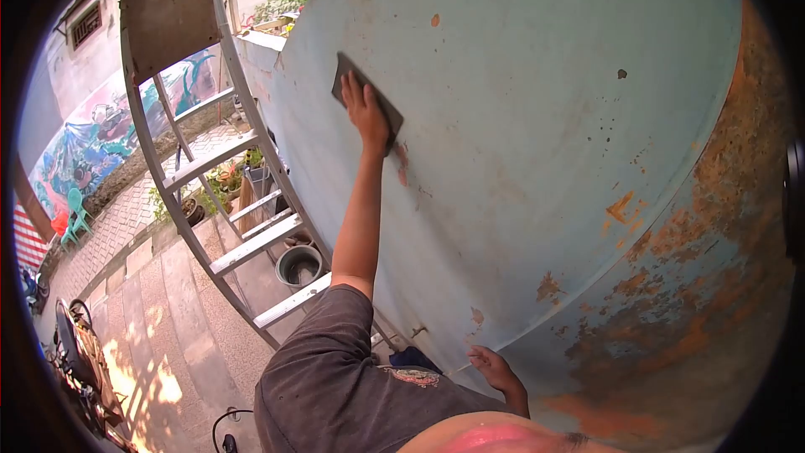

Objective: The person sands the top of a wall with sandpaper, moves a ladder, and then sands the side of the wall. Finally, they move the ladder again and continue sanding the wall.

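Note:
My left hand [366, 107] is stretched high and presses a dark sheet of sandpaper [379, 106] flat against a large pale blue painted metal panel [520, 117]. The fingers lie spread over the sheet. The panel has rust patches [671, 243] along its right and lower part and small chips of bare metal. My right hand [495, 369] is low, fingers lightly curled, touching a ridge in the panel near its lower edge; it holds nothing that I can make out. A dark T-shirt sleeve [335, 369] covers my left shoulder.
A metal stepladder [251, 239] leans beside the panel on the left. Below it stand a grey bucket [298, 266] and potted plants [226, 180]. Further left are a paved path, a painted mural wall [101, 130], green chairs [77, 210] and a wheel [75, 344].

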`<state>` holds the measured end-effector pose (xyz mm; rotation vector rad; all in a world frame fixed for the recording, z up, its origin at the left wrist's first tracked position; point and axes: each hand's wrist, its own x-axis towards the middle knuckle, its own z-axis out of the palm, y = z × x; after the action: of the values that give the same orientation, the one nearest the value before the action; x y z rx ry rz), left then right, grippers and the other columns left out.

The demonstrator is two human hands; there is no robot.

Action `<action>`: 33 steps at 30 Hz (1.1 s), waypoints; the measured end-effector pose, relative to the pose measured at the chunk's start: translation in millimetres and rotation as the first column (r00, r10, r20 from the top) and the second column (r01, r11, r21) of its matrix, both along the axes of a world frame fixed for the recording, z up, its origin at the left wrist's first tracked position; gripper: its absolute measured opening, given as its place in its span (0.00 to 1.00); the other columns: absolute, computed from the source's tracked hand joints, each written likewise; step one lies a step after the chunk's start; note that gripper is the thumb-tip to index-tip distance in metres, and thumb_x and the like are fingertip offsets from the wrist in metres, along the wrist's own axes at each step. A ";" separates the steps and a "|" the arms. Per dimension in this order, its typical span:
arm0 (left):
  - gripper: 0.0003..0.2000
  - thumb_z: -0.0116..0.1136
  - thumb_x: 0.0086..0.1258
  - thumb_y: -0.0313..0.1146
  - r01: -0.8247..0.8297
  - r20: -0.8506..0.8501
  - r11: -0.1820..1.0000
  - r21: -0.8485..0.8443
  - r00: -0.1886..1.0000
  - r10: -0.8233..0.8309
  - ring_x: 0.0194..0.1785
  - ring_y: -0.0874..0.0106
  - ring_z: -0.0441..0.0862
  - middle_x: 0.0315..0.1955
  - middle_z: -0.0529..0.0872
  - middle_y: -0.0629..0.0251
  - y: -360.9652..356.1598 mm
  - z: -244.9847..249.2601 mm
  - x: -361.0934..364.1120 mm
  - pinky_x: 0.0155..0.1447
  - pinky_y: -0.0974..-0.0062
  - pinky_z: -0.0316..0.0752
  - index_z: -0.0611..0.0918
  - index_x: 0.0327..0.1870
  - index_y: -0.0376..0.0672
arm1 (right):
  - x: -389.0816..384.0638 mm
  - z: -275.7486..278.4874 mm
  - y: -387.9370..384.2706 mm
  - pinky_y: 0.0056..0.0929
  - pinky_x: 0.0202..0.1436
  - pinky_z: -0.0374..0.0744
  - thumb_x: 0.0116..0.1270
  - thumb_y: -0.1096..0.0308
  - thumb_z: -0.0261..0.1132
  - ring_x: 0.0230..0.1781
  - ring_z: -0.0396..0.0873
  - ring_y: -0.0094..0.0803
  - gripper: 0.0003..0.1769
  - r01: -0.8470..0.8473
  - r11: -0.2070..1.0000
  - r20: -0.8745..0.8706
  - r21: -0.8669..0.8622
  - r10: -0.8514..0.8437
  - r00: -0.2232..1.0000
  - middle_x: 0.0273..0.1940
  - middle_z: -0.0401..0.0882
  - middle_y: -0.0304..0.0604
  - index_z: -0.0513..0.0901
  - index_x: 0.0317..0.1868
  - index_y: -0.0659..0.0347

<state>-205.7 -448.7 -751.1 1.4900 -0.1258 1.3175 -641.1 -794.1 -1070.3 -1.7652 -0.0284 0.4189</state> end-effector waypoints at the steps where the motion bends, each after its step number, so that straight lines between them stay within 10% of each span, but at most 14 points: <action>1: 0.29 0.38 0.87 0.47 -0.008 -0.073 0.995 -0.099 0.997 0.001 0.85 0.50 0.52 0.83 0.57 0.50 19.9 -35.0 26.4 0.84 0.56 0.50 0.63 0.82 0.43 | -3.9 -3.6 -3.8 0.37 0.68 0.76 0.80 0.61 0.64 0.61 0.80 0.34 0.29 0.025 1.000 -0.015 0.012 -0.024 1.000 0.62 0.83 0.45 0.71 0.74 0.65; 8: 0.29 0.39 0.87 0.46 0.013 -0.143 0.997 -0.074 0.990 -0.023 0.87 0.51 0.45 0.86 0.50 0.62 -56.5 -68.2 -49.8 0.83 0.42 0.39 0.57 0.86 0.51 | 21.0 7.8 3.5 0.35 0.68 0.76 0.80 0.59 0.64 0.63 0.80 0.35 0.29 -0.075 0.997 -0.019 -0.011 0.075 0.997 0.63 0.82 0.46 0.72 0.74 0.65; 11: 0.34 0.48 0.81 0.47 0.173 -0.046 0.944 0.282 0.985 -0.166 0.88 0.47 0.35 0.87 0.44 0.54 -136.5 -34.1 -160.0 0.83 0.41 0.29 0.58 0.85 0.47 | 46.1 16.4 27.1 0.35 0.70 0.75 0.81 0.57 0.63 0.65 0.79 0.35 0.30 -0.186 0.981 -0.023 -0.047 0.185 0.982 0.64 0.82 0.47 0.72 0.74 0.65; 14: 0.33 0.52 0.76 0.51 -0.003 0.233 0.733 0.680 0.949 -0.211 0.87 0.42 0.43 0.84 0.54 0.48 -179.5 -49.4 -203.2 0.83 0.38 0.32 0.69 0.80 0.47 | 61.6 25.9 49.2 0.35 0.71 0.74 0.81 0.55 0.64 0.66 0.79 0.35 0.30 -0.254 0.966 -0.017 -0.044 0.254 0.967 0.65 0.81 0.47 0.72 0.74 0.65; 17: 0.34 0.53 0.75 0.50 0.052 0.201 0.781 0.623 0.954 -0.223 0.86 0.41 0.44 0.84 0.53 0.48 -130.1 -31.7 -153.0 0.84 0.40 0.34 0.68 0.80 0.46 | 56.5 32.2 52.7 0.36 0.71 0.74 0.80 0.56 0.64 0.67 0.78 0.36 0.31 -0.241 0.970 0.025 -0.015 0.241 0.970 0.65 0.81 0.47 0.72 0.74 0.65; 19: 0.32 0.52 0.77 0.37 0.060 0.072 0.950 0.306 0.994 -0.086 0.87 0.46 0.45 0.85 0.53 0.52 -70.4 -15.2 -99.0 0.85 0.45 0.39 0.65 0.82 0.48 | 44.5 16.9 39.9 0.36 0.71 0.74 0.80 0.56 0.65 0.66 0.79 0.36 0.30 -0.165 0.986 0.016 0.009 0.165 0.986 0.65 0.82 0.47 0.72 0.74 0.65; 23: 0.28 0.41 0.86 0.42 -0.023 -0.171 0.989 -0.143 0.985 -0.002 0.85 0.47 0.51 0.84 0.56 0.52 38.9 -86.3 34.6 0.85 0.53 0.46 0.62 0.83 0.47 | 16.7 -13.3 19.2 0.36 0.71 0.75 0.79 0.58 0.65 0.65 0.80 0.36 0.29 -0.008 1.000 -0.021 -0.014 0.008 1.000 0.63 0.83 0.47 0.73 0.73 0.65; 29: 0.30 0.41 0.85 0.43 0.029 -0.116 0.999 -0.026 0.993 -0.032 0.87 0.47 0.45 0.85 0.52 0.53 -28.7 -117.3 -37.3 0.85 0.49 0.39 0.60 0.84 0.42 | 39.4 -23.7 23.1 0.34 0.69 0.76 0.80 0.59 0.65 0.63 0.81 0.34 0.29 -0.029 0.999 -0.033 -0.043 0.028 0.999 0.62 0.83 0.46 0.73 0.73 0.66; 33: 0.33 0.46 0.81 0.47 0.084 0.020 0.896 0.435 0.995 -0.102 0.87 0.46 0.42 0.85 0.49 0.46 -87.8 -98.7 -123.7 0.85 0.46 0.34 0.61 0.83 0.40 | 91.5 11.2 71.3 0.35 0.69 0.76 0.80 0.59 0.65 0.64 0.80 0.35 0.29 -0.100 0.993 -0.041 -0.069 0.098 0.994 0.63 0.83 0.48 0.73 0.73 0.66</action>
<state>-329.4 -536.5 -849.8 1.8030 -0.5442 1.2965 -549.6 -722.8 -1059.2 -1.8302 -0.0760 0.5303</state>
